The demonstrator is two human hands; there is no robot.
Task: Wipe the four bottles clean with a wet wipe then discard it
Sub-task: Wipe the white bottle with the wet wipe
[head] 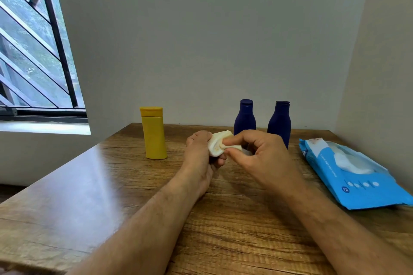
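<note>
we hold a small cream-white plastic bottle just above the brown wood-grain table, in front of the two dark blue bottles. our left hand grips it from the left, fingers curled round its body, the thumb side hidden behind it. our right hand pinches a scrap of white wet wipe between thumb and forefinger against the bottle's right side, the other fingers curled loosely under the palm.

taking the held bottle as our landmark: the tall yellow plastic bottle with a flip cap stands upright to its left, well apart. the nearer dark blue round-shouldered bottle stands upright directly behind it, partly covered by our right hand, and the second dark blue bottle stands just beside that one, further right. the light blue soft pack of wet wipes lies flat far to the right, its flap open and a white wipe showing in the opening. a barred window is up to the left.
</note>
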